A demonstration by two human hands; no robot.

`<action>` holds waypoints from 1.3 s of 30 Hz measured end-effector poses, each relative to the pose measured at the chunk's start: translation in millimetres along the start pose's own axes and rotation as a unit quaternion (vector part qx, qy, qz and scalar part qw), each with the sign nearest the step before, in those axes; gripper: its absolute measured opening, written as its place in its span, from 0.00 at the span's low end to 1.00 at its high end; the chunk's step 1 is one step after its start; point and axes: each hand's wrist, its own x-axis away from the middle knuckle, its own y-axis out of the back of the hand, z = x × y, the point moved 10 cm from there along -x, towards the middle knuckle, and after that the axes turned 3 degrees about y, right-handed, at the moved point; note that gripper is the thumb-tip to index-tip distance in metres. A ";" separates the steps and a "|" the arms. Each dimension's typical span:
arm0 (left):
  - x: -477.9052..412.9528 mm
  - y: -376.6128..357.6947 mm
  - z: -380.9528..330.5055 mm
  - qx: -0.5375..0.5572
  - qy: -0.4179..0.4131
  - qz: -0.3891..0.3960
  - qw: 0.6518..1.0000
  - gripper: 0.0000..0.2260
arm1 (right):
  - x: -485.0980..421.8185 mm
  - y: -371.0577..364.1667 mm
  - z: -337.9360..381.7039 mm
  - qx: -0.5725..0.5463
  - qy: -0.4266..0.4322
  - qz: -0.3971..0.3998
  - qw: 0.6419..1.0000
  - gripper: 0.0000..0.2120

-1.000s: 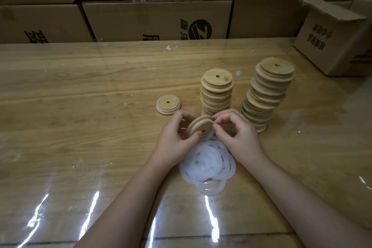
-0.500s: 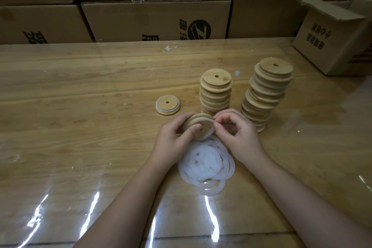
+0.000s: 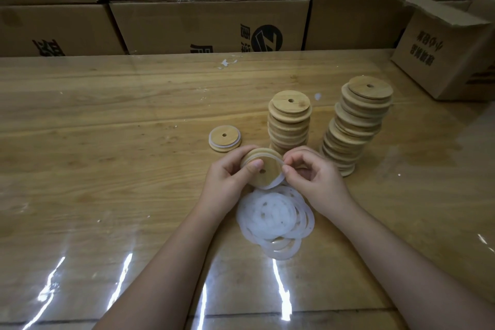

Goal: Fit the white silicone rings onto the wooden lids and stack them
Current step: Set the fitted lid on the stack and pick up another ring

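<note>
Head camera: looks down over a glossy wooden table (image 3: 107, 142) with both forearms reaching in from below.
Left hand (image 3: 227, 179): grips a wooden lid (image 3: 263, 166) held tilted above the table, thumb on its face near the centre hole, fingers curled behind.
Right hand (image 3: 313, 177): thumb and forefinger pinch a white silicone ring (image 3: 276, 183) at the lid's right edge; the ring hangs loose along the lower rim.
Loose rings (image 3: 276, 217): an overlapping pile lying flat just below the hands, between the wrists.
Finished lid (image 3: 225, 139): lies alone left of the stacks, a white ring showing round it.
Shorter stack (image 3: 290, 120): bare lids directly behind the hands, its base hidden by them.
Taller stack (image 3: 356, 123): leaning, just beyond the right hand.
Background: cardboard cartons (image 3: 209, 24) wall off the far edge; an open carton (image 3: 442, 48) sits at far right.
</note>
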 end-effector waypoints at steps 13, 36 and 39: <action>0.0 -0.6 -0.1 0.033 0.010 0.001 0.999 0.09 | 1.7 0.9 0.5 0.041 0.006 -0.010 0.999 0.04; -2.1 -2.7 1.6 0.066 0.022 0.021 0.997 0.12 | 0.5 7.8 -6.0 -0.007 -0.004 -0.034 0.999 0.05; -1.8 -2.4 0.5 0.064 0.021 0.021 0.998 0.13 | 0.8 9.8 -11.1 -0.001 -0.018 -0.040 0.999 0.07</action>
